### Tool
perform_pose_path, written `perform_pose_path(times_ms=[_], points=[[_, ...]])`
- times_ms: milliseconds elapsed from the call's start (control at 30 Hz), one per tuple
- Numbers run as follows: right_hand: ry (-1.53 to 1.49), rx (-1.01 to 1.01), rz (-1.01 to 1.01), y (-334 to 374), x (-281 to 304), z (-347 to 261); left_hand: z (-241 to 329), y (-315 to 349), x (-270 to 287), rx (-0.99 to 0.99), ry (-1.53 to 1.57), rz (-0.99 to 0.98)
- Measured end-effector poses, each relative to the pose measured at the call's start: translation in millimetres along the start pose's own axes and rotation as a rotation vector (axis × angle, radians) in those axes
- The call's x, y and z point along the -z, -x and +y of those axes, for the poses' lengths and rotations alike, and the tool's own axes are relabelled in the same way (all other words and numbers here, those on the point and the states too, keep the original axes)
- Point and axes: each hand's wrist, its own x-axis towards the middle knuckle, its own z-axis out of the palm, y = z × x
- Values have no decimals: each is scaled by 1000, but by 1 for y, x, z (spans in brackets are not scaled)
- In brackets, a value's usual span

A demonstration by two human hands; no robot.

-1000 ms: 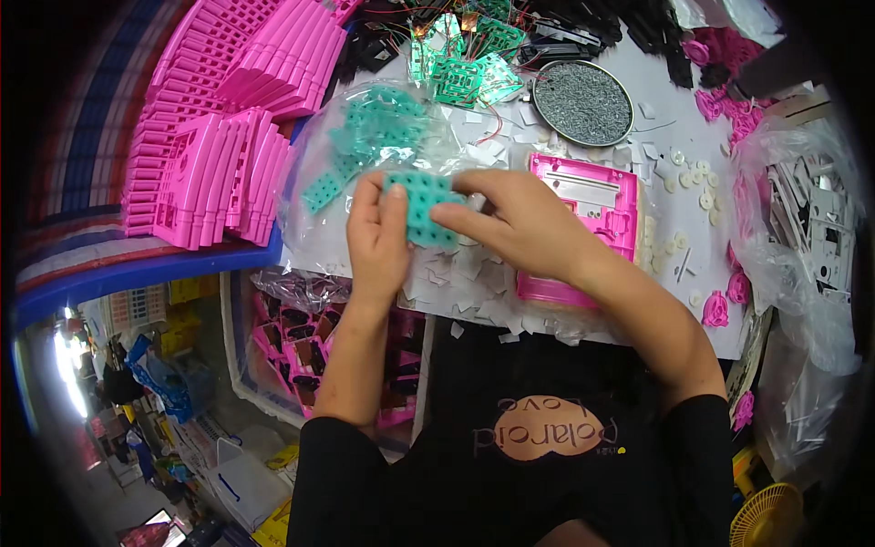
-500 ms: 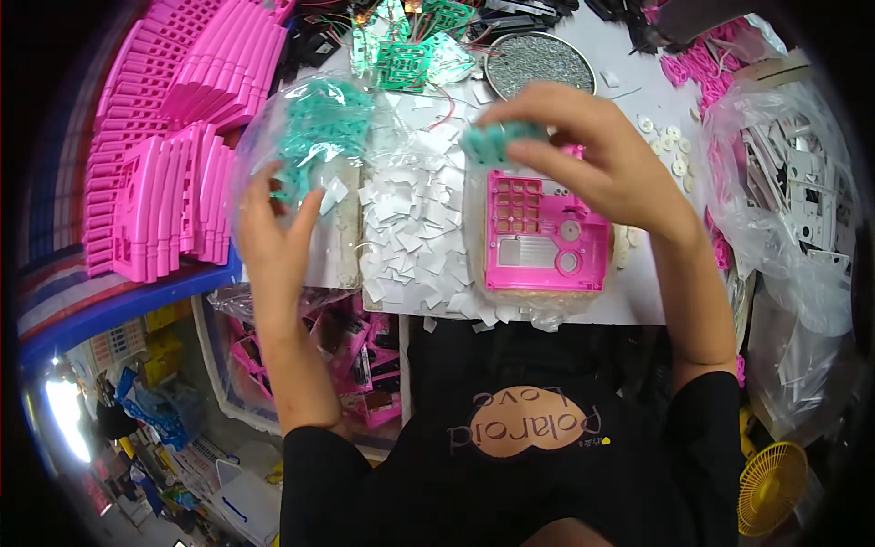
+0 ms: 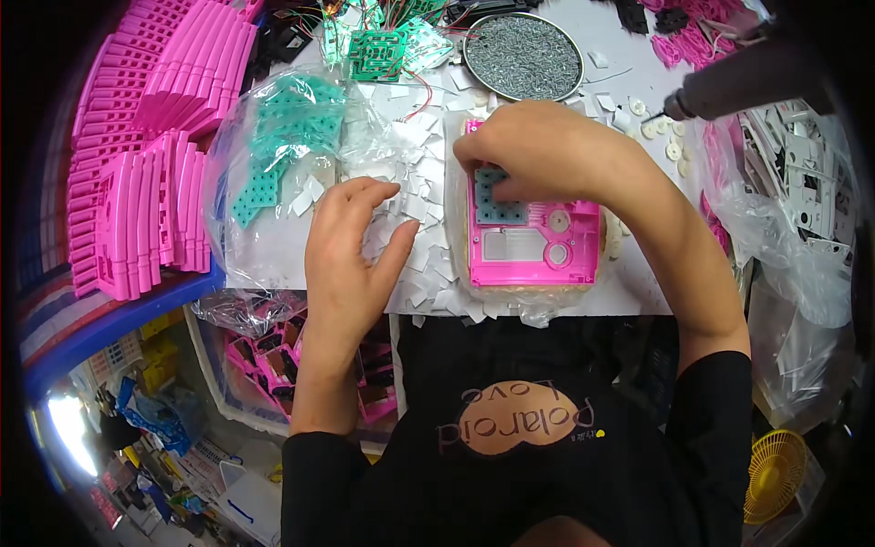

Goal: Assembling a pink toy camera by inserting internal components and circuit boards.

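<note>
A pink plastic housing [image 3: 533, 272] lies on a wrapped pad near the table's front edge. Over its button grid sits a teal rubber keypad [image 3: 499, 213], partly covered by my right hand [image 3: 547, 150]. The thumb and bent fingers of that hand are on the keypad at the housing's far left; some fingertips are hidden. My left hand [image 3: 351, 255] hovers left of the housing, near the scattered white paper pieces [image 3: 428, 219]. Its fingers are apart and nothing is in them. Farther left, a clear plastic bag [image 3: 232, 173] holds more teal keypads [image 3: 296, 123].
Pink housings [image 3: 150, 201] are stacked at the left. A round tray of screws [image 3: 524, 59] and green circuit boards [image 3: 375, 55] lie at the back. A dark screwdriver [image 3: 743, 80] hangs at the right, above white discs [image 3: 674, 146]. A bin of pink parts [image 3: 264, 360] stands below the table edge.
My right hand has lowered the teal keypad onto the pink housing's button grid. My left hand has moved right, away from the plastic bag. The screwdriver now shows farther into view.
</note>
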Motion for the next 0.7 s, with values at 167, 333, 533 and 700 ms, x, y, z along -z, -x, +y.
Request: perform_pose_path(times_ms=[167, 333, 533, 700], points=[[89, -11, 255, 25, -6, -9, 10, -9, 1, 51, 95, -44], [18, 4, 463, 69, -9, -25, 23, -47, 3, -136, 216, -15], [-141, -7, 417, 103, -20, -33, -42, -142, -16, -54, -480, 62], [-194, -76, 402, 115, -27, -26, -74, -171, -12, 361, -755, -19]])
